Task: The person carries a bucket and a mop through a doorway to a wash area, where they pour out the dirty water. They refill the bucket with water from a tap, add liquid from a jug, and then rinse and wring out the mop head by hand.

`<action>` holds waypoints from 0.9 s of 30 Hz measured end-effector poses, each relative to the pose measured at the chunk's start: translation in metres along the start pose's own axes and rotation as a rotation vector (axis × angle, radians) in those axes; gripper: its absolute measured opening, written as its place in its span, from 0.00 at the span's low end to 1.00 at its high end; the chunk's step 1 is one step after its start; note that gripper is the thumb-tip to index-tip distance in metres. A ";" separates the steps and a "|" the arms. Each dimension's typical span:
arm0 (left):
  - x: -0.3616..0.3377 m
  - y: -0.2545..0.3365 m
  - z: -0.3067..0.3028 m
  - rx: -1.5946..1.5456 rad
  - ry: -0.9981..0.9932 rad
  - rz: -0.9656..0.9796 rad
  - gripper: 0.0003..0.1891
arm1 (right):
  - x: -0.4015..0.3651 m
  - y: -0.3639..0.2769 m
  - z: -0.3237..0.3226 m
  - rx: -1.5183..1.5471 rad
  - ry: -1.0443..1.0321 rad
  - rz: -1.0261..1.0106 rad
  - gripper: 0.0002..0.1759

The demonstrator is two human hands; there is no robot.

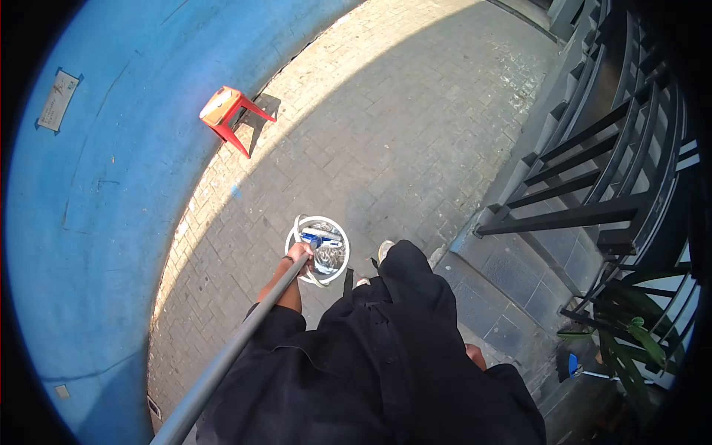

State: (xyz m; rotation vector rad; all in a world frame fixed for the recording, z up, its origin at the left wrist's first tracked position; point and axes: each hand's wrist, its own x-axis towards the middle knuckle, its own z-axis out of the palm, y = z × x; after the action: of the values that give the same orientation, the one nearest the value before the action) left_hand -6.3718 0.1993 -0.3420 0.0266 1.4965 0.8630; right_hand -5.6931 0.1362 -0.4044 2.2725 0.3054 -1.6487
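My left hand (300,252) is closed round a long grey pole (237,335) that slants up from the lower left. A blue-and-white head like a squeegee's (320,239) shows past the hand, over the mouth of a white bucket (343,261). Rippled, shiny water (331,259) shows inside the bucket. The bucket's pale handle (296,225) runs up to the same hand; whether the fingers hold it too, I cannot tell. Only part of my right hand (475,356) shows beside my dark clothing, its fingers hidden.
A red-orange stool (226,110) stands against the curved-looking blue wall (111,185), with a paper notice (58,101) taped farther left. Grey paving (386,141) stretches ahead. Dark metal railings (571,215), tiled steps (512,297) and a leafy plant (630,348) line the right.
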 end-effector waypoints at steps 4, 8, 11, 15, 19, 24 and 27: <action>0.072 0.089 -0.030 0.048 0.054 -0.103 0.08 | -0.006 -0.072 0.034 0.020 -0.105 0.072 0.19; 0.151 0.156 -0.055 -0.045 0.045 -0.215 0.08 | -0.003 -0.206 0.050 0.083 -0.159 0.027 0.18; 0.215 0.181 -0.083 -0.030 -0.083 0.009 0.07 | 0.013 -0.344 0.033 0.159 -0.168 -0.101 0.17; 0.267 0.269 -0.072 -0.131 -0.078 -0.195 0.10 | -0.094 -0.649 -0.030 -0.039 0.198 -0.632 0.10; 0.352 0.353 -0.073 -0.296 -0.390 -0.523 0.13 | -0.240 -0.904 -0.089 0.013 0.338 -1.005 0.12; 0.445 0.492 -0.030 -0.067 -0.209 -0.421 0.12 | -0.287 -1.103 -0.133 -0.108 0.555 -1.128 0.15; 0.515 0.574 -0.001 -0.107 -0.242 -0.357 0.12 | -0.220 -1.151 -0.132 0.061 0.400 -0.811 0.16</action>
State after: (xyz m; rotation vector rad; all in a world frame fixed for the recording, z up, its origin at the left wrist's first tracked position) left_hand -6.7276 0.8693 -0.4822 -0.2032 1.1802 0.6247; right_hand -6.0508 1.2550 -0.3048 2.7019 1.4418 -1.4721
